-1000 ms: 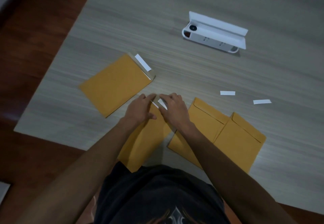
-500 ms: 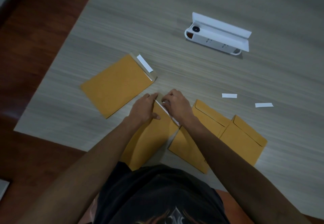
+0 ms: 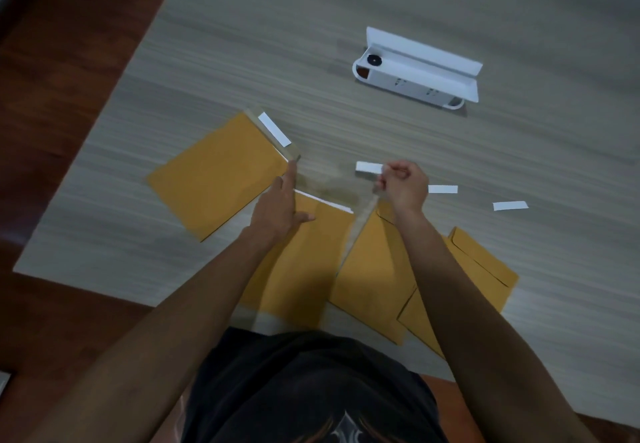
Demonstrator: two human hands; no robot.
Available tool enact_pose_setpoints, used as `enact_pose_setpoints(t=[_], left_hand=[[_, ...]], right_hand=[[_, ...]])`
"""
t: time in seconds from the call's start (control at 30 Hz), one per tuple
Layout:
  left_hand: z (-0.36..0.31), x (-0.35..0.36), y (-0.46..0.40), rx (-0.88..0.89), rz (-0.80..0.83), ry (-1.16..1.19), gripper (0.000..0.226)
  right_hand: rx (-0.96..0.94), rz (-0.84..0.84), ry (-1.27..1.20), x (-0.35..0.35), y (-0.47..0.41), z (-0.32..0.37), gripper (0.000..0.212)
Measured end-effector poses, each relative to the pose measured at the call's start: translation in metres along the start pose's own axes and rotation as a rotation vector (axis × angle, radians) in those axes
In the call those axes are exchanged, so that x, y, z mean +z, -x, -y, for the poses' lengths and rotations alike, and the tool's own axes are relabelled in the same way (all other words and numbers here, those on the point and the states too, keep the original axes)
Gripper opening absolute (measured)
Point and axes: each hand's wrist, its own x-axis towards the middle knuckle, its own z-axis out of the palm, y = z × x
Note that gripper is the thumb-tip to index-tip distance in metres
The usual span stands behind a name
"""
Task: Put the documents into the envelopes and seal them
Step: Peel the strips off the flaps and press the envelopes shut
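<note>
Left hand [image 3: 282, 205]: flat on the middle mustard-yellow paper envelope [image 3: 304, 262], fingers straight and relaxed, thumb spread to the side, forefinger reaching toward the corner of the far-left envelope.
Right hand [image 3: 403, 184]: raised above the table, fingers curled, pinching one end of a small white paper strip [image 3: 369, 168]; a blurred pale ribbon hanging from the fingers down toward the middle envelope's mouth, nature unclear.
Middle envelope: at the near table edge between the forearms, mouth pointing away, thin white document edge [image 3: 323, 202] showing along the open mouth.
Far-left mustard-yellow envelope [image 3: 218, 179]: flat and tilted, flap open at its far end, white strip [image 3: 274, 129] lying on the flap.
Two mustard-yellow envelopes on the right: flaps folded down, one [image 3: 372, 269] just beside the middle envelope, the other [image 3: 481, 269] overlapping it, both partly under the right forearm.
Loose white strips: one [image 3: 442, 189] just beyond the right hand, another [image 3: 510, 205] farther right, both flat on the pale wood-grain table [image 3: 311, 44].
Long white box with raised lid [image 3: 419, 70]: far side of the table, well apart from the envelopes.
</note>
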Motion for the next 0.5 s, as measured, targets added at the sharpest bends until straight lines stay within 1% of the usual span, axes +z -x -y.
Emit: enact_pose_setpoints(t=[0.03, 0.07, 0.1, 0.13, 0.17, 0.23, 0.27, 0.33, 0.4, 0.43, 0.5], left_hand=[[-0.002, -0.001, 0.000, 0.007, -0.003, -0.001, 0.117], [-0.004, -0.001, -0.001, 0.014, 0.004, -0.014, 0.111], [-0.006, -0.002, -0.001, 0.016, 0.010, -0.030, 0.101], [-0.006, -0.003, -0.002, 0.018, 0.008, -0.037, 0.090], [-0.005, -0.003, -0.001, 0.022, -0.002, -0.030, 0.083], [-0.001, -0.002, 0.001, 0.055, -0.027, 0.015, 0.076], [0.003, -0.001, 0.003, 0.086, -0.038, 0.038, 0.072], [0.010, -0.001, 0.009, 0.147, -0.065, 0.055, 0.065], [0.021, -0.004, 0.015, 0.208, -0.122, 0.013, 0.061], [0.026, -0.006, 0.018, 0.240, -0.149, -0.015, 0.059], [0.035, -0.010, 0.022, 0.296, -0.177, -0.058, 0.054]], right_hand=[[0.092, -0.019, -0.042, -0.005, -0.009, -0.001, 0.009], [0.153, -0.036, -0.074, -0.010, -0.016, -0.003, 0.011], [0.185, -0.043, -0.094, -0.013, -0.022, -0.005, 0.015], [0.175, -0.054, -0.060, -0.016, -0.024, -0.007, 0.020], [0.119, -0.067, 0.047, -0.018, -0.021, -0.009, 0.025], [-0.088, -0.045, 0.301, -0.019, -0.005, -0.011, 0.031], [-0.206, 0.018, 0.357, -0.017, 0.007, -0.012, 0.031], [-0.399, 0.206, 0.436, -0.009, 0.031, -0.018, 0.030], [-0.572, 0.358, 0.614, -0.002, 0.049, -0.031, 0.030], [-0.650, 0.387, 0.705, 0.000, 0.056, -0.038, 0.031], [-0.793, 0.364, 0.812, 0.000, 0.064, -0.049, 0.031]])
